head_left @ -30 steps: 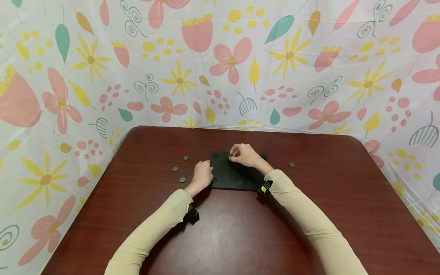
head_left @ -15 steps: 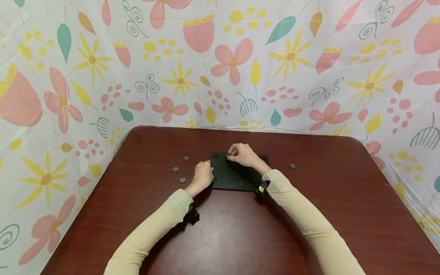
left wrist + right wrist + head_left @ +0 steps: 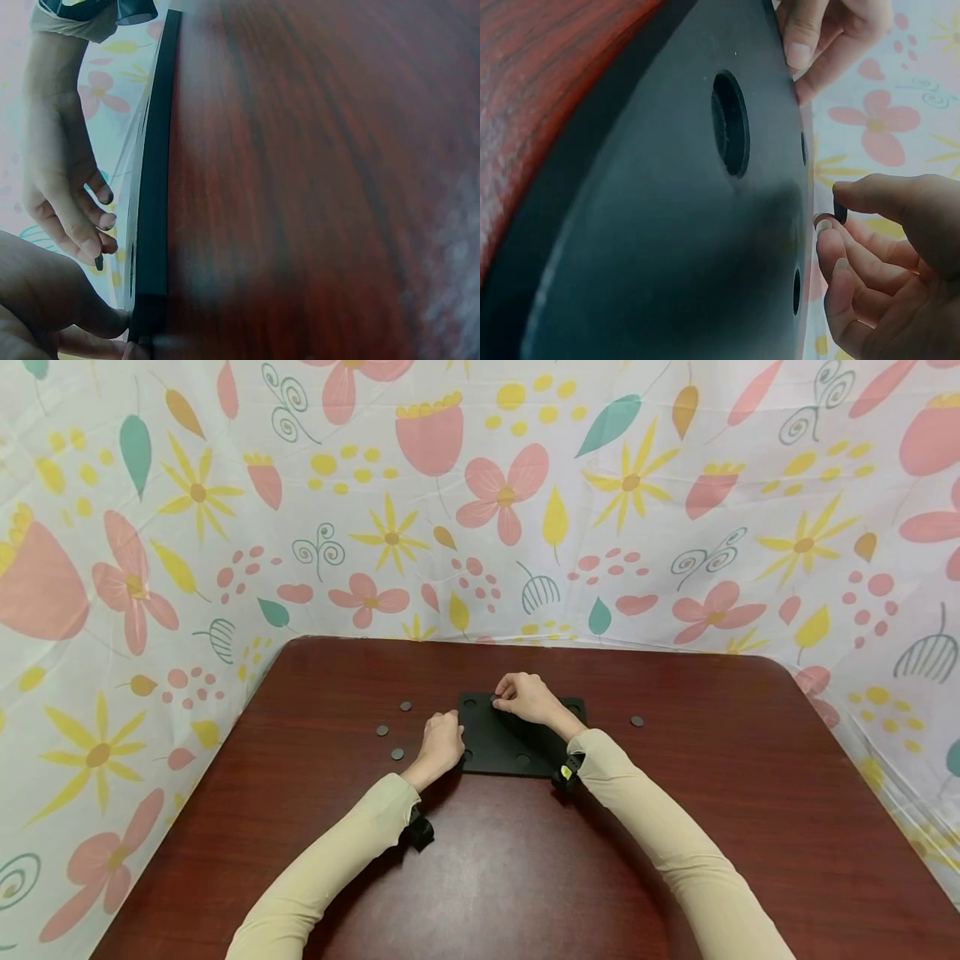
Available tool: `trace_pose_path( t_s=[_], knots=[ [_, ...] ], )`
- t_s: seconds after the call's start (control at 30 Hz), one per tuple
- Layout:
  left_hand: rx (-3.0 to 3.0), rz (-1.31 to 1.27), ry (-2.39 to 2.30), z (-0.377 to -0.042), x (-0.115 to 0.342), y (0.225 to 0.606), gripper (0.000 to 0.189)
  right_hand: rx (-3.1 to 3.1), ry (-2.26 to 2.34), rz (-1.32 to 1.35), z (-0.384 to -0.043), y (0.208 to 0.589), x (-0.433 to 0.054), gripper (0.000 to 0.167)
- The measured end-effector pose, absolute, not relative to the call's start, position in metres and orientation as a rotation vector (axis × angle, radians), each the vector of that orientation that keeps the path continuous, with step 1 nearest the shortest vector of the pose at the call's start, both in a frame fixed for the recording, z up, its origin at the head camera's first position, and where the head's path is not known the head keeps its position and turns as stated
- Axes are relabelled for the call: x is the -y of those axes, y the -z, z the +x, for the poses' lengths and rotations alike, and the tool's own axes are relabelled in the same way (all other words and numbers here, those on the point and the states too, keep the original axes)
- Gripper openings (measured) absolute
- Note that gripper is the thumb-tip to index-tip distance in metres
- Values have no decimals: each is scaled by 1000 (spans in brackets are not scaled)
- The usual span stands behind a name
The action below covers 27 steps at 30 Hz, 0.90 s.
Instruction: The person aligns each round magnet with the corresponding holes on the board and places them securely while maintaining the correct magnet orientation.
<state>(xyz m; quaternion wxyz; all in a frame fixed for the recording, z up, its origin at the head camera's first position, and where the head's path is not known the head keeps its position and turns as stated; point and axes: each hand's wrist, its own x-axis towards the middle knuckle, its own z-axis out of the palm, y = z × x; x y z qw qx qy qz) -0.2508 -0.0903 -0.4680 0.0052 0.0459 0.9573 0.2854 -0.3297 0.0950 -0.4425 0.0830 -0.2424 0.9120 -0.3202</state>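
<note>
A flat black board with round holes lies on the table. My left hand grips the board's left edge with curled fingers; its thumb shows against the board's edge in the left wrist view. My right hand hovers over the far part of the board and pinches a small black disc between thumb and fingers. In the right wrist view the disc is just past the board's far rim, and an empty hole lies nearer. The same disc shows in the left wrist view.
Three loose black discs lie left of the board and one disc lies to its right. The dark red wooden table is ringed by a flowered cloth at the back and sides.
My right hand has drifted slightly to the left over the board's far part, still pinching the disc. The left hand and the board have stayed put.
</note>
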Motion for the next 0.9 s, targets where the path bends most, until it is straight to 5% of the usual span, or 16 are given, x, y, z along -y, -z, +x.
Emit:
trace_pose_path(
  t_s=[0.9],
  knots=[
    [-2947,106,-899,-252,92,467,41,-2712,961,-747,-331,446,-75,19]
  ],
)
